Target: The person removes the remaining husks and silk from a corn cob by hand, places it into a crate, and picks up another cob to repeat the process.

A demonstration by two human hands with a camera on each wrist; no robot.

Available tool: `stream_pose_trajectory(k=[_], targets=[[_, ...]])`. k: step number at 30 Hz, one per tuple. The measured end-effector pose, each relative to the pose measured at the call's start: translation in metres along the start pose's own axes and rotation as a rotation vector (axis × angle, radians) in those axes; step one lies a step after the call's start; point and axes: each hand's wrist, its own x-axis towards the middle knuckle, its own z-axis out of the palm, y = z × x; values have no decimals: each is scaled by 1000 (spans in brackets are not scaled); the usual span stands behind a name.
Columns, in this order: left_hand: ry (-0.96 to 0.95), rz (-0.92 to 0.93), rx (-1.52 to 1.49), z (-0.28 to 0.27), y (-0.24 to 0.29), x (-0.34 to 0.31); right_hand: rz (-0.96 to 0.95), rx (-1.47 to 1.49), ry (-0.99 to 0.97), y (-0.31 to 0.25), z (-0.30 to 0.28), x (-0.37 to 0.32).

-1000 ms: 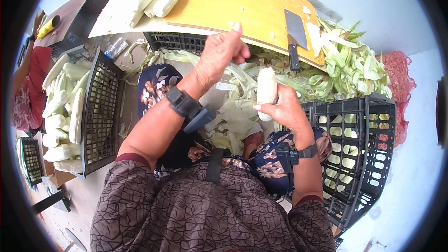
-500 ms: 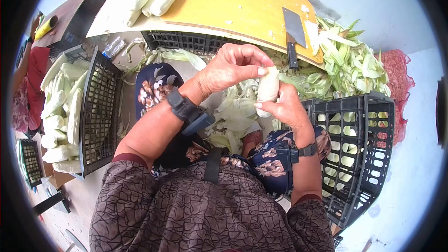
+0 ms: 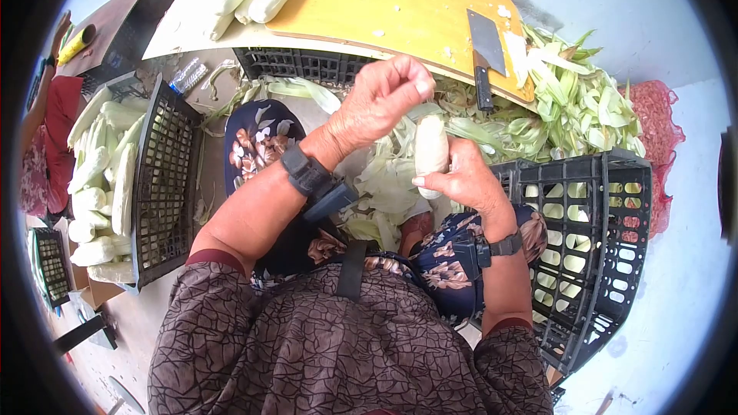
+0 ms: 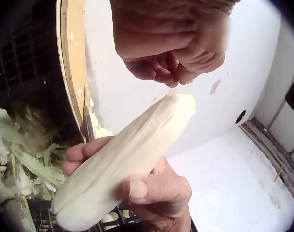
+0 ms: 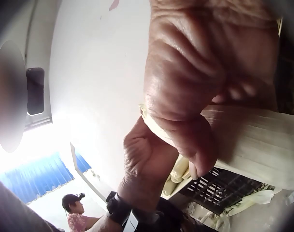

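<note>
My right hand grips an ear of corn in its pale inner husk, thumb across the front. In the left wrist view the ear slants up to a ragged cut end, with the right thumb pressed along its side. Just above that end is my left hand, fingers curled and fingertips pinched together. Fine strands of corn silk show right at those fingertips. In the right wrist view my right palm and fingers cover part of the ear.
A cleaver lies on the yellow board, with several ears at its left. Husks pile up at right. Black crates of corn stand left and right. Another person's arm shows far left.
My left hand came down from above to the ear's top end, fingertips at it, then drew up and slightly left. The right hand keeps its grip, tilting the ear a little.
</note>
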Motion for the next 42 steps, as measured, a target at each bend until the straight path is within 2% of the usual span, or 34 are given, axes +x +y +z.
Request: stream_pose_trajectory(k=[4, 6, 8, 10, 11, 13, 17, 19, 23, 27, 32, 42], targets=[[120, 18, -45, -10, 6, 7, 45, -13, -39, 3, 0, 0], [112, -10, -45, -16, 6, 8, 43, 117, -20, 0, -1, -2], [100, -38, -45, -21, 9, 6, 40, 110, -30, 2, -5, -2], [15, -225, 138, -22, 14, 2, 39, 102, -36, 2, -9, -2], [14, -225, 138, -21, 12, 2, 36, 98, -44, 2, -10, -2], [0, -119, -2, -14, 8, 2, 34, 95, -51, 2, -11, -2], [7, -111, -132, -1, 17, -1, 24, 194, -55, 3, -12, -4], [-139, -145, -131, -3, 11, -2, 1, 212, -54, 3, -13, -4], [-201, -104, -185, 0, 5, -3, -20, 195, -73, 3, -14, -3], [-177, -97, -179, 2, 1, -4, -27, 192, -92, 5, -15, -3], [-112, 62, -47, 4, 3, -5, -13, 211, -93, 4, -13, -3], [-80, 51, 45, 6, -1, -6, 36, 178, -146, 2, -7, -1]])
